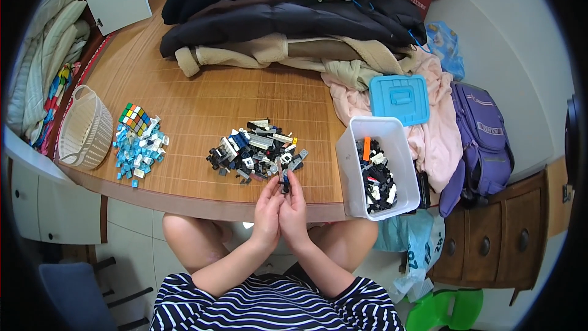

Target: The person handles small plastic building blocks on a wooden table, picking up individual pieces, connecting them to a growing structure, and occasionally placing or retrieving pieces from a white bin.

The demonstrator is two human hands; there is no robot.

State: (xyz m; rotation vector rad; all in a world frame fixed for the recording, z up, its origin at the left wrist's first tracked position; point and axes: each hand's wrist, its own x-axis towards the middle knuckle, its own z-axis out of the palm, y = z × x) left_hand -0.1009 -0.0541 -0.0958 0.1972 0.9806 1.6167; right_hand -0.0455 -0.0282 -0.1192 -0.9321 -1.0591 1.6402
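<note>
My left hand and my right hand meet at the near edge of the bamboo-matted surface. Between their fingertips is a small dark building-brick piece, with a thin grey part standing up from it. Both hands are closed on it, though the fingers cover much of its shape. Just beyond them lies a loose pile of building bricks, mostly black, grey and white. On the right stands a clear plastic bin with more black and white bricks and an orange one inside.
To the left are a heap of blue and white bricks, a puzzle cube and a cream basket. Folded coats line the back. A blue lid rests on pink cloth beside a purple backpack.
</note>
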